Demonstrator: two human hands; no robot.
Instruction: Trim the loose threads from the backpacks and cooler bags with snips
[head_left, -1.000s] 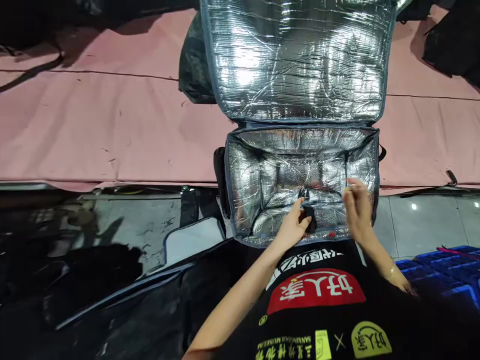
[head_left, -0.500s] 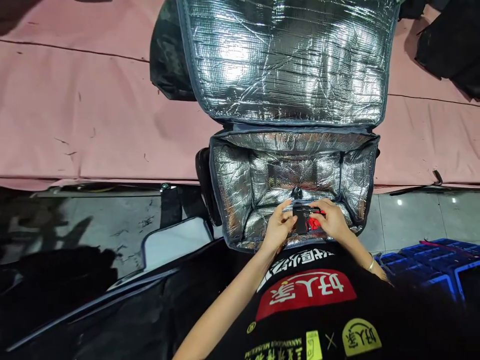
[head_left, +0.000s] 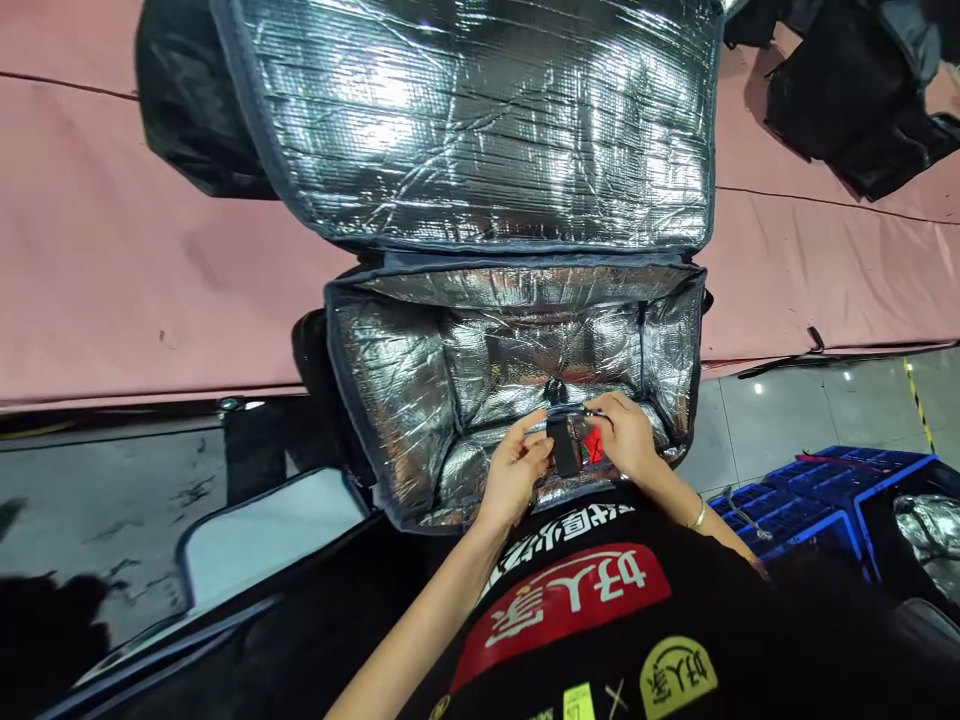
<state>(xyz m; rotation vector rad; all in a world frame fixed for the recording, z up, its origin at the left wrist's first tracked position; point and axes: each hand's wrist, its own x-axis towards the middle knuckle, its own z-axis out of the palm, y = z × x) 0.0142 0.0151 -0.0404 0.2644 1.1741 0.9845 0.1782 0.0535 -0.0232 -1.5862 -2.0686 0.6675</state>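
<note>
A large bag with silver foil lining (head_left: pixel 390 400) stands open in front of me, its foil-lined lid (head_left: pixel 495 120) folded back over the pink surface. At the bag's near edge is a small black strap piece (head_left: pixel 564 445) with a red patch (head_left: pixel 594 444) beside it. My left hand (head_left: pixel 517 465) pinches the left side of the black strap piece. My right hand (head_left: pixel 624 435) has its fingers closed at the right side, over the red patch; what exactly they grip is too small to make out.
Pink-covered table (head_left: pixel 187 290) behind the bag. Black bags (head_left: pixel 847 100) lie at the back right and a dark one (head_left: pixel 187 100) at the back left. Blue crates (head_left: pixel 810 500) are at the right, a white panel with dark edging (head_left: pixel 270 530) at the left.
The whole view has shifted, so the bag and hands appear further left and more of the right side shows. Both hands stay at the bag's near edge.
</note>
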